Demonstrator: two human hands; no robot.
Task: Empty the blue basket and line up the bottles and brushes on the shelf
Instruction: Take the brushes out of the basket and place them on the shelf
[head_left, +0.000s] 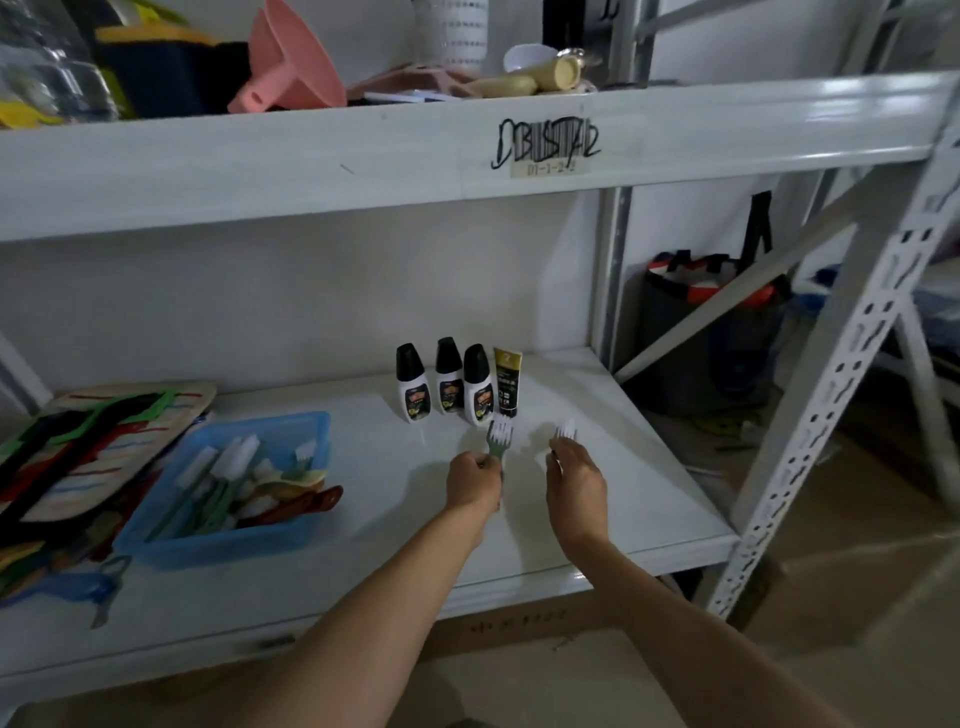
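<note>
The blue basket (291, 535) sits on the white shelf (597, 519) at the left, holding several green-handled white brushes (228, 467) and other items. Three white bottles with black caps (449, 382) and a black-and-gold tube (506, 382) stand upright in a row near the shelf's back. In front of them my left hand (474, 483) grips a green-handled brush (500, 439), bristles pointing away from me. Beside it my right hand (574, 483) rests over a second brush (565, 429); only its white bristles show past the fingers.
A striped board with coloured pieces (93, 447) lies left of the basket, and blue scissors (98, 587) lie near the front edge. The upper shelf beam (363, 161) overhangs, carrying a pink funnel (291, 62). A perforated upright (831, 395) stands right.
</note>
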